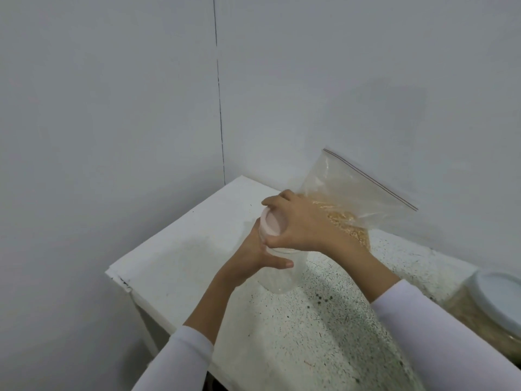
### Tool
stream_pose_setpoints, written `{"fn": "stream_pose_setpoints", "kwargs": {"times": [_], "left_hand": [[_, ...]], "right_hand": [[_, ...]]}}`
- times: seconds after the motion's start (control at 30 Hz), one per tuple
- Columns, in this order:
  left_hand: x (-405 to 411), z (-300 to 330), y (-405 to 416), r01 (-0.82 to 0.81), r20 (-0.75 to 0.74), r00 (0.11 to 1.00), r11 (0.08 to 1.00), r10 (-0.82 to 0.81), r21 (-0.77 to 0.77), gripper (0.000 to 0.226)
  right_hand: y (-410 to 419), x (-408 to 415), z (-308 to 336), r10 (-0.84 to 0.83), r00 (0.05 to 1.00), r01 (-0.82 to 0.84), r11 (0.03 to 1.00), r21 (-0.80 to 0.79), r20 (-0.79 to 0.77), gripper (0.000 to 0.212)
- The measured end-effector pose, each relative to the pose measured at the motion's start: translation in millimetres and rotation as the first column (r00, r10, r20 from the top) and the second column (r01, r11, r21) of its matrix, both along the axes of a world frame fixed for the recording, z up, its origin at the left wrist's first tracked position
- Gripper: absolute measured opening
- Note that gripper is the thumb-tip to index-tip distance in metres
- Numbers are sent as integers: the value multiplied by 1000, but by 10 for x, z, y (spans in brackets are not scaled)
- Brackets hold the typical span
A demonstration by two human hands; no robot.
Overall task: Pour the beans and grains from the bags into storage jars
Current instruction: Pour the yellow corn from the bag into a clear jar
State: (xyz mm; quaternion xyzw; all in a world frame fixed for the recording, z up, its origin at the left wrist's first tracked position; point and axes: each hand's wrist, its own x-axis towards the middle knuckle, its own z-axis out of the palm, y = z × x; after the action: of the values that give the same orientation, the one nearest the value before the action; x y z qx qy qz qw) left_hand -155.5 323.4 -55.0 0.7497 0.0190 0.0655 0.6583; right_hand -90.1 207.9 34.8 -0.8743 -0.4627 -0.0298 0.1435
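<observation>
Your right hand (303, 224) hides most of the pink lid (270, 223); the white-lidded jar (492, 311) is cut off at the right edge, its contents possibly grain, too blurred to tell.

Two arms are seen, each clothed in a long white sleeve. The left sleeve (180, 359) is plain and smooth, without print, buttons or visible seams, and ends partway along the forearm. The right sleeve (439, 331) is of the same plain white cloth and is cut off in the same way. The left hand (255, 256) and right hand (303, 221) are left bare: no gloves, rings, watch or bracelets can be made out.
</observation>
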Motion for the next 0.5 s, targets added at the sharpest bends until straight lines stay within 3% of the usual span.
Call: {"fn": "stream_pose_setpoints", "kwargs": {"times": [0.07,0.13,0.17,0.23,0.3,0.37,0.43,0.5], "left_hand": [[-5,-1,7,-8,-10,1000,1000,8,9,108],[-14,3,7,-25,-25,999,1000,25,18,106],[-19,5,1,-37,-31,999,999,38,25,106],[-32,15,-16,-56,-40,998,998,58,36,107],[-36,16,-19,-61,-40,997,997,62,47,106],[-35,14,-6,-65,-38,997,997,67,49,106],[-37,17,3,-67,-36,997,997,69,48,107],[-37,17,-2,-68,-28,997,997,69,45,108]], "right_hand": [[-20,13,81,59,998,-56,991,118,-19,69],[-55,34,201,95,980,-29,938,346,-173,62],[-85,37,265,143,937,36,869,493,-320,56],[-165,63,359,340,703,297,659,691,-625,48],[-288,130,361,545,372,595,481,644,-751,49],[-451,212,275,665,157,756,394,522,-730,56],[-612,277,110,668,99,797,391,460,-738,50],[-747,316,-106,476,163,782,472,407,-864,31]]}}
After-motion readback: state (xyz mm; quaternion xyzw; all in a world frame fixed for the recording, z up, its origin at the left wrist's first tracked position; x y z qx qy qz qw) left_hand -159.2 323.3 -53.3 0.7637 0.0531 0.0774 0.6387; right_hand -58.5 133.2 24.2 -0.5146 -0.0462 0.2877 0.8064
